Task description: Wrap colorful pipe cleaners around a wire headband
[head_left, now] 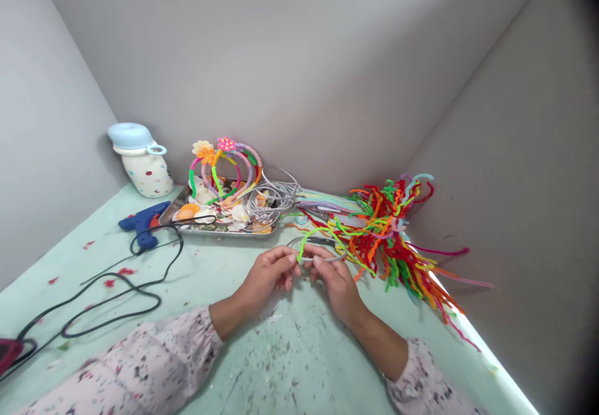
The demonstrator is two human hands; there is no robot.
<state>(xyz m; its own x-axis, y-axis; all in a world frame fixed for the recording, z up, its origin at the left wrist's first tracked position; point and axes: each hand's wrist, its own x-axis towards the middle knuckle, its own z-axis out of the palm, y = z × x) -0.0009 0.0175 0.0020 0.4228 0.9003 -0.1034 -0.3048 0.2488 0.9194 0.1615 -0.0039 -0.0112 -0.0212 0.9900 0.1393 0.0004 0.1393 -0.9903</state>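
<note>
Counter (290,365): pale mint, speckled with scraps, and set in a corner of plain grey walls.
Around: blue glue gun (143,220) with a black cord, a tray (224,231) of shells and a heap of coloured pipe cleaners (393,234).
Cut off: a red object (8,352) at the left edge; the tray's contents were too jumbled to sort.
Left hand (264,278): fingertips pinched on the green pipe cleaner (313,235).
Right hand (337,281): pinched on the grey headband (333,258).
Pipe cleaner: bright green and fuzzy, it arched just above the counter between both hands.
</note>
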